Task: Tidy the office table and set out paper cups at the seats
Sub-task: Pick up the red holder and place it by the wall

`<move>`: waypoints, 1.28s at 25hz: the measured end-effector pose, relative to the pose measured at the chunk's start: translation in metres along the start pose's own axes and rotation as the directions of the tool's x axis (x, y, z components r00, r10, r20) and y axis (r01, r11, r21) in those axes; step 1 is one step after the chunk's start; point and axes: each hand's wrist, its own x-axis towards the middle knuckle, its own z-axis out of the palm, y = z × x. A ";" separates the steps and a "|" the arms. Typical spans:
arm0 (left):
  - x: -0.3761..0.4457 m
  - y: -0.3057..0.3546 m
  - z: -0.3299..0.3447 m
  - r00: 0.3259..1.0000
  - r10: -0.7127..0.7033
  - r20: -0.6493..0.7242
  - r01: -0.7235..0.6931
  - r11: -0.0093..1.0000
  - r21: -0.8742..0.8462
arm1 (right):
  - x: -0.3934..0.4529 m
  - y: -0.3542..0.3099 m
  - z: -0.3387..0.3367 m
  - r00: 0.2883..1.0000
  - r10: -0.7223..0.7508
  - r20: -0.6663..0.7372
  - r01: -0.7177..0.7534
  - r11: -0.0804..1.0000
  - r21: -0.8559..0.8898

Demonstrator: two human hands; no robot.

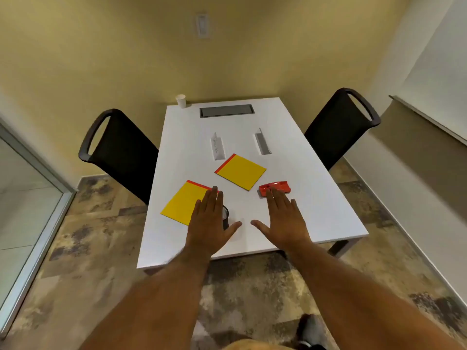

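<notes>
Hands are hovering flat over the near end of the white counter [316, 188], the left hand [211, 223] and right hand [284, 221] both spread with fingers straight, holding nothing. One paper cup [181, 101] is standing at the far left corner. Two yellow pads [185, 202] [241, 171] and a red stapler [274, 189] are lying loose. The cup is looking light and crushable, best pinched gently round its middle; the pads, thin and flexible, are probably lifting easiest from an edge.
</notes>
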 end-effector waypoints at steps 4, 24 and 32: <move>0.012 0.022 0.033 0.991 -0.092 0.099 0.086 0.995 0.057 | 0.019 0.042 0.017 0.996 0.057 0.069 -0.059 0.998 0.019; 0.181 0.139 0.106 0.829 -0.454 0.325 0.511 0.852 -0.113 | 0.169 0.174 0.052 0.918 -0.087 0.388 -0.012 0.969 0.247; 0.219 0.090 0.143 0.724 -0.394 0.566 0.636 0.700 -0.326 | 0.210 0.175 0.068 0.882 -0.011 0.471 -0.113 0.966 0.233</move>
